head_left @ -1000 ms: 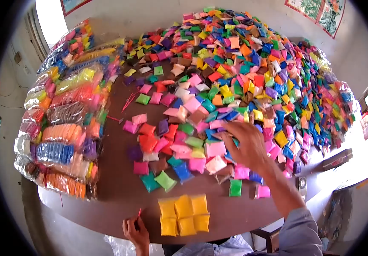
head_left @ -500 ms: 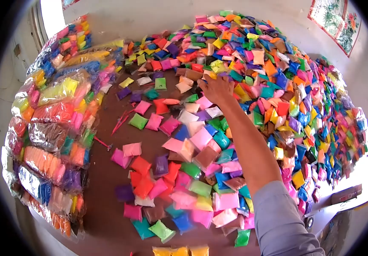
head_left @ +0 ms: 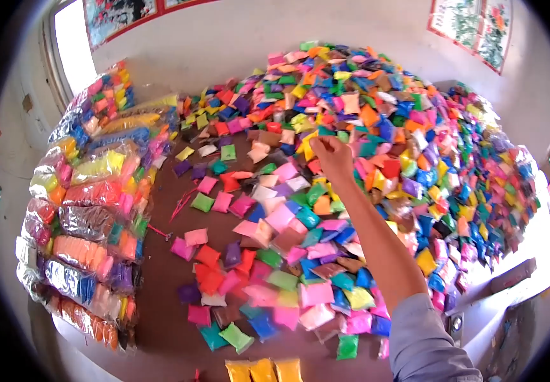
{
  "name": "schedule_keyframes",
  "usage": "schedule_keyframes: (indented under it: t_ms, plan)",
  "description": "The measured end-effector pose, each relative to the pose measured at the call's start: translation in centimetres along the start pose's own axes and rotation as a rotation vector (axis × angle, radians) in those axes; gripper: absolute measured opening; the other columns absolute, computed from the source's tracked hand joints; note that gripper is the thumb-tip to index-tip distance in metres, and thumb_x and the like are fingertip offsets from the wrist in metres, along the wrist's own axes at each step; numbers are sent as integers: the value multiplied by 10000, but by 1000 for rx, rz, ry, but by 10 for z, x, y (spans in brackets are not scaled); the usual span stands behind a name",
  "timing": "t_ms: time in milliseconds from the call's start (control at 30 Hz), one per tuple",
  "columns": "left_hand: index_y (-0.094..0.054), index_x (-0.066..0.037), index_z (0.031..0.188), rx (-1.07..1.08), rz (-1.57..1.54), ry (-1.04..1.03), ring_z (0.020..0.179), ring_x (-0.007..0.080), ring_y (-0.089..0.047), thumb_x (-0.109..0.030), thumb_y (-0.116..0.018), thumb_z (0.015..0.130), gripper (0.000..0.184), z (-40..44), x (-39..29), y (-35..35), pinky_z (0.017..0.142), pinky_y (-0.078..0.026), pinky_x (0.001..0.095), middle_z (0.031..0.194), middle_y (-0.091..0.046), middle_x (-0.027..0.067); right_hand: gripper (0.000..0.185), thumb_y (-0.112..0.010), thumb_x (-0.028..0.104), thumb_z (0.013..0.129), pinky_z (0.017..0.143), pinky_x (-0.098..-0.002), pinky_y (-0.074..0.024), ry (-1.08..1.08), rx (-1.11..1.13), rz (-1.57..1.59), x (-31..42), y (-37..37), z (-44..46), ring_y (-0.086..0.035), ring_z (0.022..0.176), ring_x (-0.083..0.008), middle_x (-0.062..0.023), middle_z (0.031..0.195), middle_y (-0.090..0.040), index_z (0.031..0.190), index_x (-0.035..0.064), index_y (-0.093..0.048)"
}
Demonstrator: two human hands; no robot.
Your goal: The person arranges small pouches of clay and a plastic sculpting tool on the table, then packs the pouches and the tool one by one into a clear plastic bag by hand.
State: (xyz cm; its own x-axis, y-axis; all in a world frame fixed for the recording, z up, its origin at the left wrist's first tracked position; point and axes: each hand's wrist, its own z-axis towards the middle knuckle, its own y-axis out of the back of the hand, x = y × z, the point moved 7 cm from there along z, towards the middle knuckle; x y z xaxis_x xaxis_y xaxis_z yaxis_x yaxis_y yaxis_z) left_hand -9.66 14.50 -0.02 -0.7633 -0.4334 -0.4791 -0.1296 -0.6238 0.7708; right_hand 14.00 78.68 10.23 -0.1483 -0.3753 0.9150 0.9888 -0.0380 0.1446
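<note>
My right hand (head_left: 332, 156) reaches over the near slope of a big heap of small coloured packets (head_left: 377, 114). Its fingers are pinched on a yellow packet (head_left: 307, 146), partly covered by the fingertips. Below the hand, loose packets such as a pink packet (head_left: 280, 217), a red packet (head_left: 210, 279) and a light green packet (head_left: 236, 337) lie spread over the brown table (head_left: 160, 331). Several orange-yellow packets (head_left: 263, 370) sit side by side at the near edge. My left hand is out of view.
Large clear bags full of packets (head_left: 87, 221) are stacked along the left side. Pinkish-red strings (head_left: 182, 204) lie on the table beside them. A pale wall with framed pictures (head_left: 472, 32) stands behind the heap. Bright light enters at the right.
My right hand has drawn back slightly from the heap, its fingers now closed on a yellow packet. The view has tilted up, showing more wall.
</note>
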Motion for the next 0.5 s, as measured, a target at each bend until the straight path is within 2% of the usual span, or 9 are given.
schedule_keyframes:
  t_ms: [33, 67, 133, 200, 233, 300, 367, 400, 500]
  plan:
    - [-717, -57, 934, -1, -21, 1, 814, 361, -623, -128, -771, 958, 92, 1, -1, 2, 719, -518, 485, 862, -635, 138, 321, -775, 297, 938, 694, -304, -557, -148, -5, 109, -3, 15, -18, -685, 817, -114, -48, 865, -737, 1009, -14, -739]
    - [-717, -57, 934, 2, -36, -15, 814, 361, -623, -128, -771, 958, 92, 2, -4, 1, 719, -518, 485, 862, -635, 138, 237, -771, 233, 952, 659, -267, -565, -209, 90, 190, 20, 32, -46, -685, 809, -108, -38, 878, -719, 1016, 10, -724]
    - [-720, -67, 905, -26, -74, -35, 797, 347, -618, -135, -771, 962, 103, 2, -3, 5, 703, -509, 478, 825, -623, 128, 212, -731, 178, 1006, 702, -280, -610, -282, 102, 337, 33, 67, -97, -697, 820, -111, -24, 1004, -707, 1147, 30, -676]
    - [-730, -72, 907, -1, -75, -56, 801, 352, -621, -143, -764, 969, 100, -3, 5, -2, 713, -510, 478, 827, -633, 136, 224, -699, 131, 1021, 740, -313, -640, -339, 84, 470, 42, 102, -152, -721, 861, -157, -62, 1074, -703, 1205, 28, -625]
    - [-748, -80, 940, -20, -46, -83, 799, 354, -620, -140, -754, 976, 70, -4, 6, 0, 719, -511, 486, 845, -648, 142, 264, -681, 114, 1027, 763, -327, -651, -388, 18, 402, 55, 120, -183, -734, 876, -190, -96, 1104, -702, 1260, 24, -597]
    - [-766, -88, 973, -11, -18, -130, 797, 357, -619, -137, -744, 982, 55, -7, 15, -5, 725, -512, 493, 864, -662, 147, 303, -673, 92, 1021, 745, -320, -649, -429, -23, 369, 68, 149, -237, -740, 908, -200, -126, 1132, -704, 1288, -6, -568]
    - [-654, -26, 963, -20, -113, -90, 805, 364, -601, -6, -710, 935, 65, -12, 34, -13, 696, -488, 468, 877, -609, 148, 361, -659, 69, 1018, 754, -313, -646, -431, -42, 357, 86, 166, -292, -738, 925, -188, -143, 1145, -713, 1334, -36, -520]
    - [-660, -19, 995, -32, -114, -147, 806, 368, -596, -23, -695, 965, 46, -11, 28, -11, 692, -483, 474, 880, -603, 161, 361, -655, 74, 1021, 741, -289, -623, -438, -40, 307, 92, 174, -317, -731, 904, -165, -135, 1136, -729, 1345, -45, -549]
    - [-675, -25, 993, -16, -152, -132, 817, 360, -606, -31, -694, 974, 28, -6, 19, -7, 690, -483, 461, 875, -613, 156, 346, -658, 93, 1018, 710, -252, -570, -558, 2, 254, 86, 188, -390, -716, 882, -131, -90, 1103, -744, 1332, -51, -629]
